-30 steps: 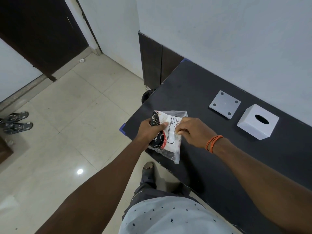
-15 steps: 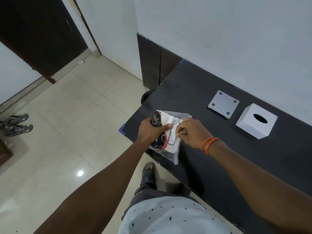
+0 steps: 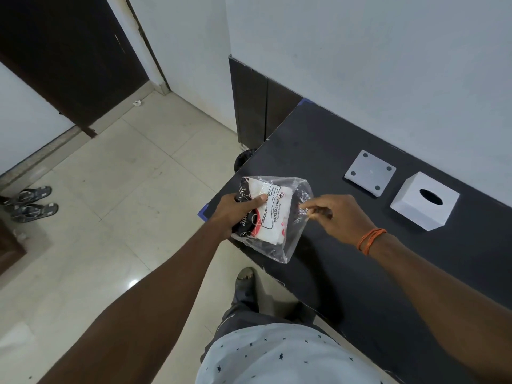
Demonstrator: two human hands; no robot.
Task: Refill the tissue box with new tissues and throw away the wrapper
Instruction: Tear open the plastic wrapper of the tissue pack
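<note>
Our left hand (image 3: 235, 210) clamps the clear plastic tissue pack (image 3: 273, 217); our right hand (image 3: 336, 214) pinches its wrapper edge. Pulling hard could spill tissues over the black tabletop (image 3: 346, 273) edge.

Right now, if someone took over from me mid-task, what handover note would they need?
Left hand: grips the tissue pack over the table's corner.
Right hand: pinches the clear wrapper's edge, pulling it open.
Tissue box cover and its base plate lie apart on the black table, box empty.
Done: box opened.
Left: free the tissues, load them, refit the base, bin the wrapper.
</note>
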